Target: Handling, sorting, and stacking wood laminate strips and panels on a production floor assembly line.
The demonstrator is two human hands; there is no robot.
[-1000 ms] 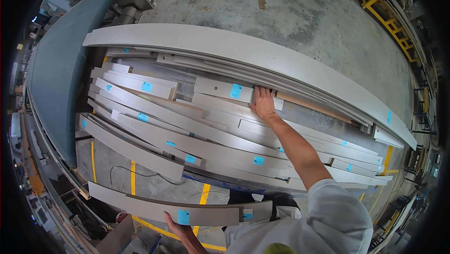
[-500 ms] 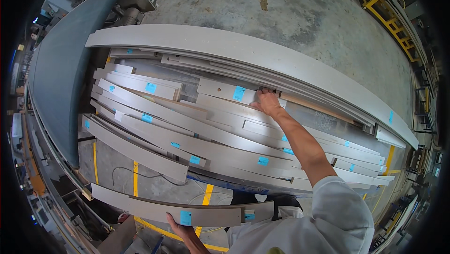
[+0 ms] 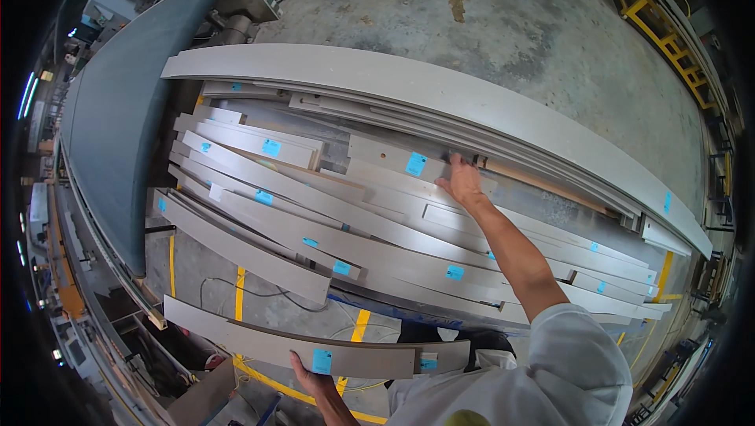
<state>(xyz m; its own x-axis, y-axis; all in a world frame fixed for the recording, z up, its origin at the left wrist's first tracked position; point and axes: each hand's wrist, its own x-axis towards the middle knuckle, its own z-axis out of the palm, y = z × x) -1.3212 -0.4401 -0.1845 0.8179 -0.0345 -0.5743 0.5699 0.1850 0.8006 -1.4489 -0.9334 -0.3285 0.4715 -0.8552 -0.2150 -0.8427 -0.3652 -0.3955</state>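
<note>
My left hand (image 3: 316, 380) grips the lower edge of a long grey panel (image 3: 275, 347) with a blue label, held up at the near side. A shorter panel piece (image 3: 452, 357) with its own blue label lies against its right end. My right arm reaches across the stacked panels. My right hand (image 3: 465, 182) is around the right part of a short grey panel (image 3: 383, 156), thumb on its near side and fingers at its far edge. That panel has a small round hole and a blue label. Fingertips at the far edge are partly hidden.
Many narrow grey panels (image 3: 377, 229) with blue labels lie stacked beneath my right arm. One long wide board (image 3: 338, 60) runs along the far side. At left stands a large dark green curved panel (image 3: 110, 127). A yellow frame (image 3: 661, 37) stands far right; yellow lines mark the floor.
The whole view has shifted a little, so everything appears slightly farther right. My right hand has drawn slightly nearer along the short panel. My left hand keeps its hold.
</note>
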